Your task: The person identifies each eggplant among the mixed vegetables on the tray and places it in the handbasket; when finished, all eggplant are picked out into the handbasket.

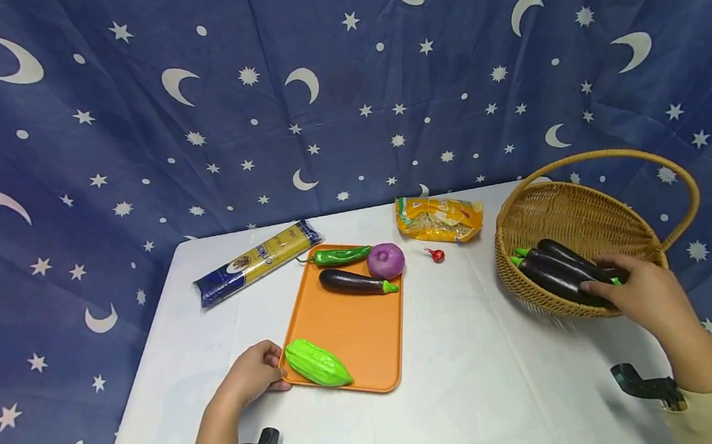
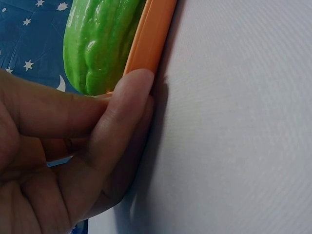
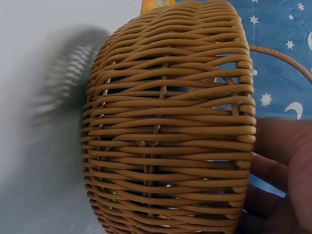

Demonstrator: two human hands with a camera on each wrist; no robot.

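My left hand (image 1: 253, 374) pinches the near left corner of an orange tray (image 1: 368, 336) between thumb and fingers. At that corner lies a bright green bitter melon (image 1: 317, 363), close to the fingers in the left wrist view. Farther up the tray are an eggplant (image 1: 352, 282), a green chili pepper (image 1: 341, 256) and a purple onion (image 1: 386, 261). My right hand (image 1: 650, 292) reaches over the rim of a wicker basket (image 1: 562, 200) and grips the stem end of a dark eggplant (image 1: 571, 257) among others there. Wicker hides its fingertips in the right wrist view.
Behind the tray lies a blue and yellow pasta packet (image 1: 259, 262). An orange bag of pasta (image 1: 439, 219) is at the table's back edge, with a small red item (image 1: 435, 254) before it. The basket's tall handle (image 1: 676, 167) arches upward. A starry blue curtain (image 1: 344, 107) hangs behind.
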